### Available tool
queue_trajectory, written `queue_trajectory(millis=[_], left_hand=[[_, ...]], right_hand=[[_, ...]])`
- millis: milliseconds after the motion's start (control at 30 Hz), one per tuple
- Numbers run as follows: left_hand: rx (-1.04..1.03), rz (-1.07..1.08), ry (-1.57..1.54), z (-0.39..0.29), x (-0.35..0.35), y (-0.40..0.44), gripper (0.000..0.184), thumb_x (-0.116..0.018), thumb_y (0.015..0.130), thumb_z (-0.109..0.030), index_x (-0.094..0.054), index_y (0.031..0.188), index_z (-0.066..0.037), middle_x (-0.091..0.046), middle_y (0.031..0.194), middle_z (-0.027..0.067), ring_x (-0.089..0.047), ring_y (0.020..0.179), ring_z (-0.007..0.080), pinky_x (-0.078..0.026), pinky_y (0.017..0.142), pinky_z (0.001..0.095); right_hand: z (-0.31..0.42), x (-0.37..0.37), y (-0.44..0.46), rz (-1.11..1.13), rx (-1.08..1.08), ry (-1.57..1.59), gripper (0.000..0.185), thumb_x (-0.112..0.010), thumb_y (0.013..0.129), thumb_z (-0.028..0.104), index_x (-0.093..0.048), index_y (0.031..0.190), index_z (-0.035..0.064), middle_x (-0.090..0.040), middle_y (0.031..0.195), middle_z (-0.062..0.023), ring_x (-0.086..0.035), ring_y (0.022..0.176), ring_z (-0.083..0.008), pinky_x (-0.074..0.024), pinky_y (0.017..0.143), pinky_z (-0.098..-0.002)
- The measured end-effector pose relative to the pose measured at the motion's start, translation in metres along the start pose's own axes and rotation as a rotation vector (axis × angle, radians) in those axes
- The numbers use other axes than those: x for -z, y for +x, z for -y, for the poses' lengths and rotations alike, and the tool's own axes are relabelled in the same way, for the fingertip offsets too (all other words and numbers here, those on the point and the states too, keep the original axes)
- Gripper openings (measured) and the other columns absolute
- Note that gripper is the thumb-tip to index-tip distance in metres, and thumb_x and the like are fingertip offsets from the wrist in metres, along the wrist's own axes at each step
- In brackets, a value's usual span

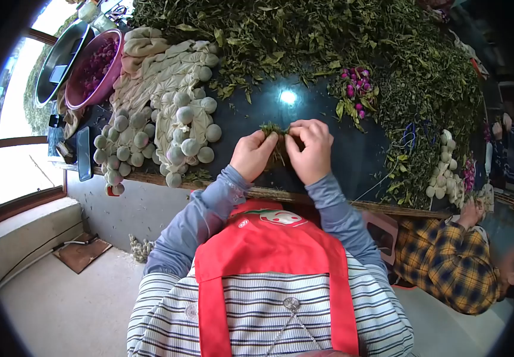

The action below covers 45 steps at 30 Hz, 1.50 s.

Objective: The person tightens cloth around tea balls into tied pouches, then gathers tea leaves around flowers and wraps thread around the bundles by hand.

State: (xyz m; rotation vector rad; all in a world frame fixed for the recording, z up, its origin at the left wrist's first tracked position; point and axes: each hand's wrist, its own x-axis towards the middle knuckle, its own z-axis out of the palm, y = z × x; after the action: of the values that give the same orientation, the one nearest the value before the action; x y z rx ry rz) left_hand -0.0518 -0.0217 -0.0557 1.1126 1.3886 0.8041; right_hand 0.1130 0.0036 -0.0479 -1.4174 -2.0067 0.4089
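Observation:
Over the front edge of the dark table, my left hand (254, 153) is closed, with thumb and fingers pinching a small bunch of green leaves (273, 128). Close beside it, my right hand (310, 150) has its fingers curled and pressed together at the right side of the same bunch. Thin brownish strands hang between the two hands; their lower ends are hard to make out. Beyond my hands, a little heap of pink flower buds (357, 89) lies on the table by the loose leaves.
Loose green leaves (304, 35) cover the back and right. At left are knotted cloth with round balls (182, 131), a pink basin (116, 71) of buds, a metal basin (46, 89) and a phone (84, 154). Blue thread (410, 135) lies right. A person in plaid (447, 262) sits nearby.

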Motion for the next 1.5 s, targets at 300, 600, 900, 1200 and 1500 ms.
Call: queue_trajectory(millis=[300,600,900,1200,1500], left_hand=[[-0.082,-0.198,-0.46,-0.001,0.008,0.013,0.018,-0.05,0.097,-0.01,-0.062,0.102,0.003,-0.069,0.096,0.009,-0.063,0.08,0.0152,-0.05,0.073,0.0229],[-0.803,-0.459,0.291,0.014,0.016,0.021,0.016,-0.047,0.094,-0.001,-0.058,0.107,0.002,-0.069,0.1,0.01,-0.064,0.084,0.0168,-0.05,0.078,0.0231],[-0.497,-0.187,0.081,0.014,0.017,0.005,0.014,-0.051,0.092,-0.001,-0.058,0.104,-0.004,-0.062,0.078,0.0039,-0.051,0.061,0.0174,-0.043,0.058,0.0279],[-0.393,-0.148,-0.196,0.02,0.018,0.012,0.009,-0.05,0.095,-0.004,-0.059,0.094,-0.005,-0.057,0.076,0.0021,-0.046,0.06,0.0121,-0.041,0.059,0.0239],[-0.292,0.001,-0.84,0.022,0.021,-0.007,0.016,-0.041,0.103,-0.013,-0.055,0.102,-0.005,-0.05,0.076,0.0011,-0.046,0.062,0.0097,-0.049,0.074,0.0294]], right_hand=[[0.042,-0.009,0.004,-0.056,0.146,-0.099,0.027,-0.061,0.079,0.01,-0.068,0.106,0.012,-0.06,0.122,-0.0057,-0.053,0.108,-0.0255,-0.0367,0.095,-0.0398],[-0.049,-0.053,0.091,-0.042,0.073,-0.132,0.044,-0.065,0.08,0.018,-0.058,0.124,0.0147,-0.049,0.133,-0.0126,-0.053,0.109,-0.0314,-0.0419,0.091,-0.0447],[-0.074,0.006,0.241,-0.131,-0.176,-0.074,0.024,-0.064,0.088,0.016,-0.067,0.112,0.0138,-0.069,0.091,-0.0111,-0.063,0.077,-0.0209,-0.052,0.071,-0.0307],[-0.054,0.009,0.034,-0.092,-0.293,0.646,0.017,-0.055,0.092,0.003,-0.064,0.107,0.0014,-0.07,0.093,-0.0065,-0.065,0.08,-0.0138,-0.051,0.071,-0.0231],[-0.05,0.025,0.005,-0.042,0.001,0.012,0.011,-0.064,0.087,0.01,-0.068,0.096,0.0068,-0.067,0.09,-0.0033,-0.057,0.07,-0.0158,-0.045,0.065,-0.0287]])
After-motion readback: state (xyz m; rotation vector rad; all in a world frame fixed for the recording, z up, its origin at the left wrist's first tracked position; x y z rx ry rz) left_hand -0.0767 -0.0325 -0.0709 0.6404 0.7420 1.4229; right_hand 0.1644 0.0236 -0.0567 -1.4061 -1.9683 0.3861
